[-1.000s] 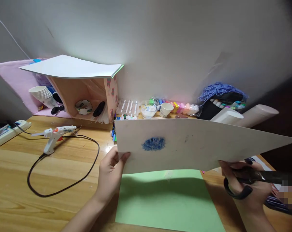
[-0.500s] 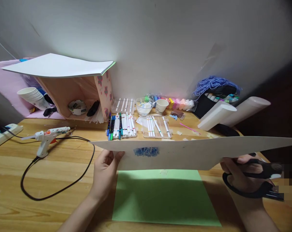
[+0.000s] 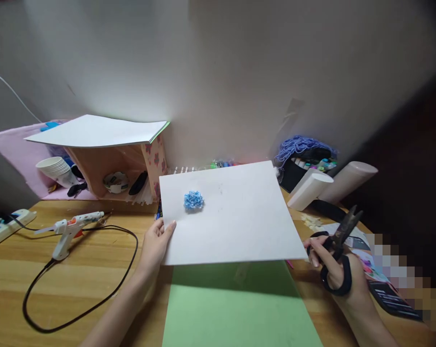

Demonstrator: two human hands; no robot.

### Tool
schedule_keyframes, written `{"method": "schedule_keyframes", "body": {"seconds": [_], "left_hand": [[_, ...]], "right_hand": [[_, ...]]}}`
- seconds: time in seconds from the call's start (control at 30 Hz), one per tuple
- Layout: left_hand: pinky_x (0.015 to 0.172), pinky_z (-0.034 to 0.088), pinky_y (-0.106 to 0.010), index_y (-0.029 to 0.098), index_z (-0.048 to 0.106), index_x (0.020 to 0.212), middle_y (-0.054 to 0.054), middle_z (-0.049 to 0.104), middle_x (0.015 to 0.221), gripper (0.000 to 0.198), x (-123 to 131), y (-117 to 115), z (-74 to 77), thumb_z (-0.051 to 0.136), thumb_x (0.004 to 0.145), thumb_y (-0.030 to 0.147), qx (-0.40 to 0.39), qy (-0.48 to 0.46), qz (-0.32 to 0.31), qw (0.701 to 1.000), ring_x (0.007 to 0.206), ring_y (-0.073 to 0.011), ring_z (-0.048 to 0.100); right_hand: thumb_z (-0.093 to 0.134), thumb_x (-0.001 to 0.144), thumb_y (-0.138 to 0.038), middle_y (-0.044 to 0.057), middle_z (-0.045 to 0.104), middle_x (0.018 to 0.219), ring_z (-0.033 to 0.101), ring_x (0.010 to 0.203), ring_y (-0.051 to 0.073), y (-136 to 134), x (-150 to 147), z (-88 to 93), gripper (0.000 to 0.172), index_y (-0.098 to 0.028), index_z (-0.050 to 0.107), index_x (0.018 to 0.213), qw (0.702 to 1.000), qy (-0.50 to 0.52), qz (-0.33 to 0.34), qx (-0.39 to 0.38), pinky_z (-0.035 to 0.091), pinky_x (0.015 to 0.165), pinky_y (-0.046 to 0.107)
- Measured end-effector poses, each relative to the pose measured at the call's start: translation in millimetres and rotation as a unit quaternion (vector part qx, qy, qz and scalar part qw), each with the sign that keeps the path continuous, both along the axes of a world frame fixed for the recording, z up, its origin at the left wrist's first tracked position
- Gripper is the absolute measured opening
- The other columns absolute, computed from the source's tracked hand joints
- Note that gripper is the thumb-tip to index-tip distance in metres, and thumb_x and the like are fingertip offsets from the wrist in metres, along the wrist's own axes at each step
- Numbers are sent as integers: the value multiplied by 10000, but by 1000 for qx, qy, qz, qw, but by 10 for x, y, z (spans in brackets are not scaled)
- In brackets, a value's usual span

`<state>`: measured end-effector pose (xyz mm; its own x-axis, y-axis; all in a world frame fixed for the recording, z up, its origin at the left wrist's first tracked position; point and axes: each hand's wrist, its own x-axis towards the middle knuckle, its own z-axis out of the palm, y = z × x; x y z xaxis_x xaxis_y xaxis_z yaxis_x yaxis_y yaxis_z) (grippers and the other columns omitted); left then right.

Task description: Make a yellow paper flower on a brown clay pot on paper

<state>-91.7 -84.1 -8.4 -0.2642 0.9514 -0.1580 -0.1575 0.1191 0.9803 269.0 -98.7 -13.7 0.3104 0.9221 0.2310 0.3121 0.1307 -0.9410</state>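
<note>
My left hand (image 3: 156,243) pinches the left edge of a white sheet of card (image 3: 239,221) and holds it nearly flat above the desk. A small tuft of blue yarn (image 3: 193,200) sits on the card near its left side. My right hand (image 3: 329,262) grips black scissors (image 3: 338,253) by the handles, blades pointing up and slightly apart, just right of the card's lower right corner. A green sheet (image 3: 235,308) lies on the wooden desk (image 3: 95,270) under the card.
A white glue gun (image 3: 71,227) with a looping black cord (image 3: 76,299) lies at left, beside a power strip (image 3: 6,226). A pink box (image 3: 109,168) with paper cups and white sheets on top stands at the back. Blue yarn (image 3: 300,144), markers and two white cylinders (image 3: 322,185) are at right.
The card has swung from an edge-on tilt to nearly flat, hiding the marker trays. My right hand let go of the card's edge and moved away with the scissors, blades now pointing up.
</note>
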Motion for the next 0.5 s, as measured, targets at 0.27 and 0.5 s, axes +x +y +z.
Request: {"method": "schedule_keyframes", "body": {"seconds": [0.27, 0.5], "left_hand": [[764, 522, -324, 119, 631, 953, -84, 717, 858, 312, 242, 1214, 155, 666, 694, 290, 51, 92, 10, 994, 822, -221, 668], [692, 518, -341, 119, 652, 825, -118, 695, 806, 208, 286, 1928, -69, 640, 714, 294, 20, 165, 19, 986, 798, -260, 656]], "right_hand": [[692, 664, -458, -3, 591, 641, 456, 434, 93, 1, 135, -58, 333, -195, 491, 705, 990, 10, 80, -112, 378, 427, 228], [629, 731, -448, -39, 512, 589, 481, 545, 121, -21, 20, -200, 300, -202, 458, 702, 985, -41, 104, -130, 371, 515, 224]]}}
